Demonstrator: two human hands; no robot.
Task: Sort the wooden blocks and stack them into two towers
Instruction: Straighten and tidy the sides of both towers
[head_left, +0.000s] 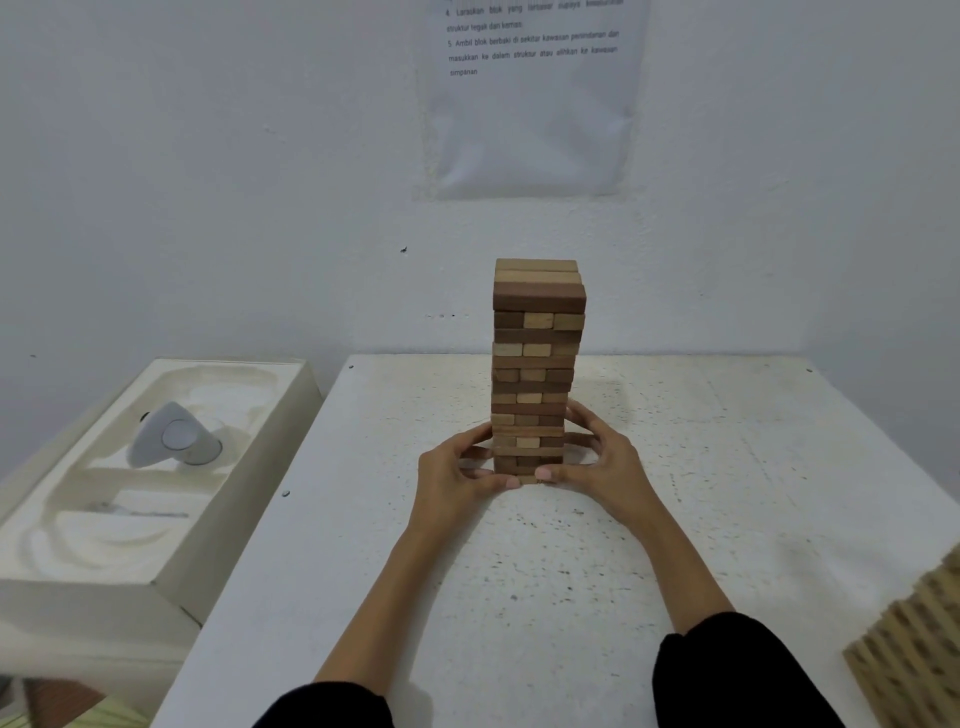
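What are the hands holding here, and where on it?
The tall tower of light and dark wooden blocks, by its bottom layers: left hand on the left side, right hand on the right.

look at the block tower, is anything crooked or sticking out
Only slightly. The tower is not flush on its right side: upper layers step outward, the dark block on top furthest, though the wide lens may exaggerate it. The left hand and right hand grip its base.

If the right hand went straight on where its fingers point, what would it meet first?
The wooden block tower: the right hand cups its lower layers, fingers pointing inward and seemingly touching it.
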